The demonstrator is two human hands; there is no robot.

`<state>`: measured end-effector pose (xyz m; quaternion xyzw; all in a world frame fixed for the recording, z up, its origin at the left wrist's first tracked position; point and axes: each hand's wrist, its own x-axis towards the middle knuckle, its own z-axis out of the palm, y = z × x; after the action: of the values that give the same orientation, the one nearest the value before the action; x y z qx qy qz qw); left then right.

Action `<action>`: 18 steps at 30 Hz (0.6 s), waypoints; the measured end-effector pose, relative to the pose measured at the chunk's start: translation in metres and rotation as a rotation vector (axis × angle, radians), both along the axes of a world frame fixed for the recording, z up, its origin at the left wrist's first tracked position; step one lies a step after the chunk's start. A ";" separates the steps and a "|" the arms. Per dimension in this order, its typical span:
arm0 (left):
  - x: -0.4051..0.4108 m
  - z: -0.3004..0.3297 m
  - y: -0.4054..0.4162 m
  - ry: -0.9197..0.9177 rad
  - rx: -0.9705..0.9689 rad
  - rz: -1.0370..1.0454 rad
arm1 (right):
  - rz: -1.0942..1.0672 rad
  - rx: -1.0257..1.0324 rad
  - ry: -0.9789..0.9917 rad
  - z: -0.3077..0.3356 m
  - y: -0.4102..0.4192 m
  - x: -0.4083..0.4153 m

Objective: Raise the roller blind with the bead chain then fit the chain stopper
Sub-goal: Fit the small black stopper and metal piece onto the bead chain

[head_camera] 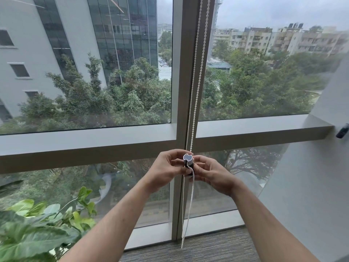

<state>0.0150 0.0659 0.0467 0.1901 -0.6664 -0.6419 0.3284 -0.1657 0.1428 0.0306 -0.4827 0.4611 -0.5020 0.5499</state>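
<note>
Left hand (166, 170): lower centre of the frame, fingers curled and pressed against the left side of the chain stopper (188, 163).
Right hand (211, 173): just right of centre, fingers closed on the stopper's right side, thumb over its lower part.
Chain stopper: small dark cylinder with a pale notched top, held upright between both hands in front of the window mullion (186, 72).
Bead chain (196, 76): white, two strands drop from the top of the frame along the mullion, pass into the stopper, then hang below it to the carpet (207, 246).
Plant (37, 229): green leaves in the lower left of the frame.
Window: trees and buildings beyond the glass.
</note>
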 end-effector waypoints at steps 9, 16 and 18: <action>0.005 -0.006 0.004 0.007 0.005 -0.031 | -0.003 -0.046 -0.046 -0.007 0.001 0.010; 0.014 -0.009 0.005 -0.097 -0.148 0.004 | -0.150 -0.152 0.174 -0.011 0.004 0.017; 0.017 -0.011 0.003 -0.106 -0.139 0.019 | -0.182 -0.178 0.256 -0.012 0.005 0.019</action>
<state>0.0321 0.0693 0.0362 0.2067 -0.7238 -0.5801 0.3111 -0.1465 0.1473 0.0186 -0.5458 0.5227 -0.5229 0.3942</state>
